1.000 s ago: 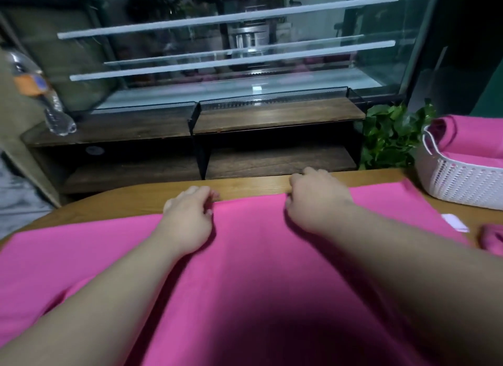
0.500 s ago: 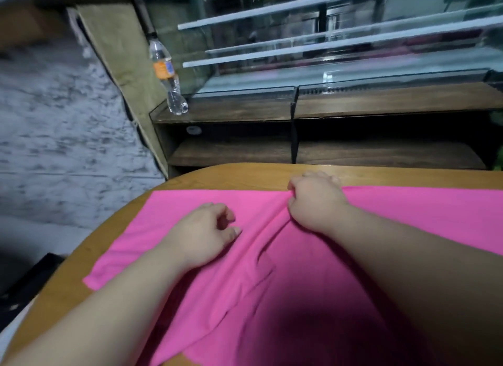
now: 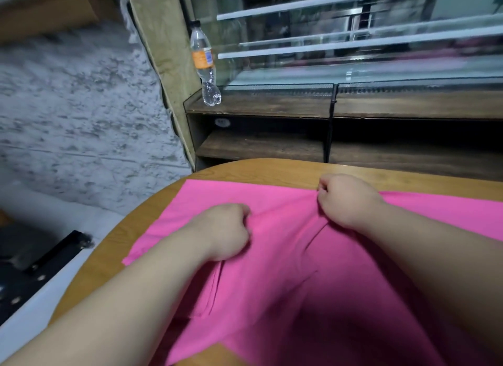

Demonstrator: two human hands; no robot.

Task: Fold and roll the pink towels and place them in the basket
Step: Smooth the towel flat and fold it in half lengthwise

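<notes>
I judge the pink towel (image 3: 272,270) soft and light (limp, too); left grip (image 3: 226,232) and right grip (image 3: 345,202) pinch it, best near edges.

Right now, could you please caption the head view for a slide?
Left hand and right hand grip a pink towel on a wooden table, bottle on shelf behind.

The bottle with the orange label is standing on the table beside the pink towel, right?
Not quite. The head view shows the bottle with the orange label standing on the dark wooden shelf behind the table, not on it. The pink towel lies on the table.
</notes>
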